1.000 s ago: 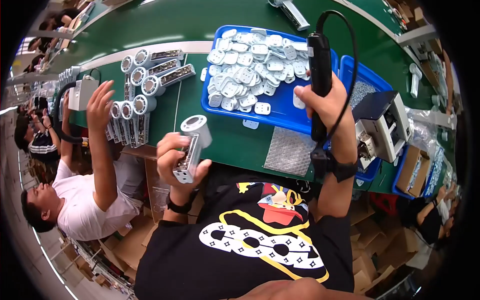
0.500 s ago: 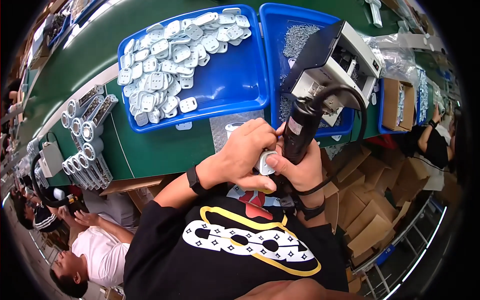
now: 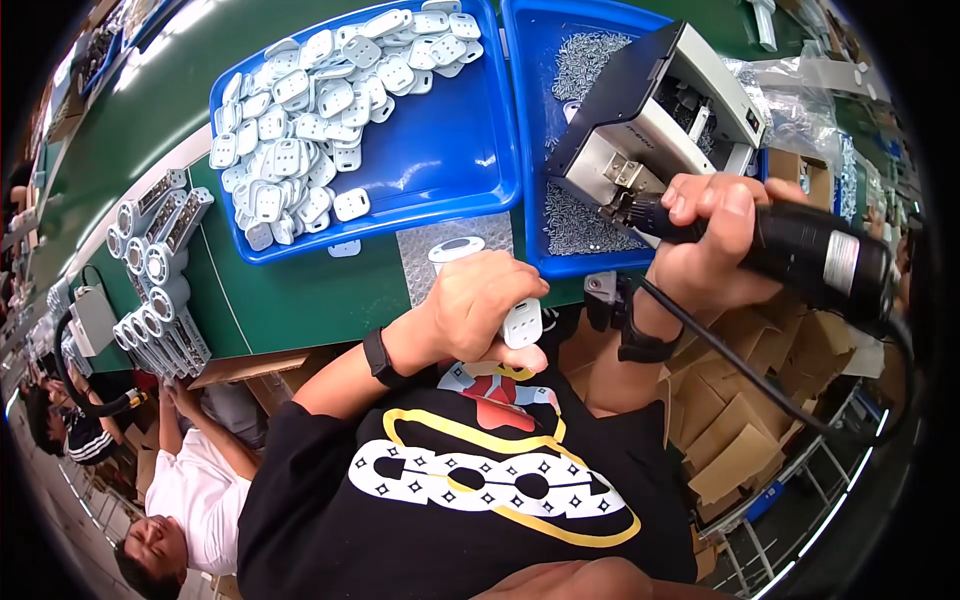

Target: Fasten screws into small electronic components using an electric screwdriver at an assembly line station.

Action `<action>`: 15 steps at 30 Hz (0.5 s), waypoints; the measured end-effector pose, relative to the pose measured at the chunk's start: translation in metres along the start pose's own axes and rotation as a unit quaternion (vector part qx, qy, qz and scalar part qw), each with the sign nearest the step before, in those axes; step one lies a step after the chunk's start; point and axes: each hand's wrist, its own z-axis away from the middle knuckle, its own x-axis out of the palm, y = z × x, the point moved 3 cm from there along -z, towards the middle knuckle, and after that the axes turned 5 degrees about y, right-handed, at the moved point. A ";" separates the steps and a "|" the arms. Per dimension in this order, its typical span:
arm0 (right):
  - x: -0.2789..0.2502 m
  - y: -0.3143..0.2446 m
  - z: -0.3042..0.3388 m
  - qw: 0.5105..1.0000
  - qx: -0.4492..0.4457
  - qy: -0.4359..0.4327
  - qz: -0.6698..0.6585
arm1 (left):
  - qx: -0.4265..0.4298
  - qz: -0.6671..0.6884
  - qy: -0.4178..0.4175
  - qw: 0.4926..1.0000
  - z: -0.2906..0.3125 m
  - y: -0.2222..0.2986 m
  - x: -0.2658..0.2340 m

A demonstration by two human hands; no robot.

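My left hand is closed around a small white plastic cover with a slot and small holes, held in front of my chest. My right hand grips a black electric screwdriver, which lies nearly level with its bit end pointing left. That end is at the metal outlet of a black-and-white screw feeder; whether a screw is on the bit cannot be made out. Just beyond my left hand, a white piece with a grey oval rests on a clear bubble-wrap sheet.
A blue tray holds many white covers. The feeder stands in a second blue tray with loose screws. White cylindrical-ended assemblies line the green table's left. Cardboard boxes lie at lower right. Another person sits at left.
My right hand has carried the screwdriver away from the cover, rightward to the feeder, tipping it from upright to nearly level. My left hand still holds the cover, now in plainer view.
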 end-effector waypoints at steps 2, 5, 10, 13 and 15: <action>-0.001 0.002 0.001 0.998 0.024 -0.001 0.050 | 0.003 -0.008 0.005 1.000 0.000 0.001 0.001; -0.011 -0.021 0.020 0.989 0.105 -0.059 -0.090 | 0.015 0.002 0.012 1.000 -0.001 0.000 0.001; 0.002 -0.093 0.038 0.975 0.072 -0.126 -0.167 | 0.019 -0.003 0.044 0.999 0.003 -0.001 0.004; 0.010 -0.095 0.040 0.971 0.031 -0.161 -0.172 | 0.010 -0.010 0.042 0.999 0.003 0.000 0.003; 0.019 -0.090 0.046 0.974 0.038 -0.159 -0.160 | 0.013 -0.005 0.048 0.999 0.003 -0.001 0.003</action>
